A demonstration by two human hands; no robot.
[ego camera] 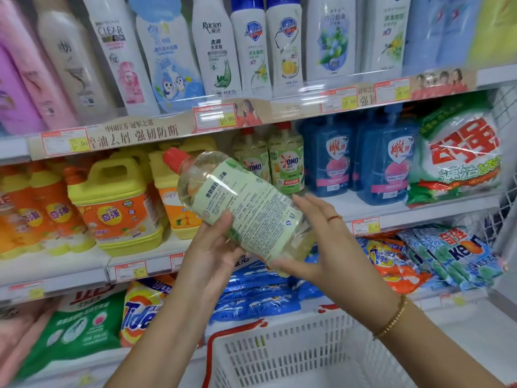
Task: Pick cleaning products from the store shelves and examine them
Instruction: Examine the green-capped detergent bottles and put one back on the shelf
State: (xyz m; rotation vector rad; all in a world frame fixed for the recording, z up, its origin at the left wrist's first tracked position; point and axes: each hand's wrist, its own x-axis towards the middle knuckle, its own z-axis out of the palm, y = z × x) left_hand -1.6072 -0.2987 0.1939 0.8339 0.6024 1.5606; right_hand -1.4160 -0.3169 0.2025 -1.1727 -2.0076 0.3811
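A clear bottle of pale yellow liquid with a red cap and a green back label lies tilted in front of the shelves, cap pointing up and left. My left hand grips it from below near the middle. My right hand cups the bottle's base, thumb under it and fingers spread along its right side. Two matching OMO bottles stand on the middle shelf behind it.
Yellow jugs with orange labels fill the middle shelf's left, blue bottles and a detergent bag its right. Shampoo bottles line the top shelf. Detergent bags lie on the lower shelf. A white basket with a red handle sits below my arms.
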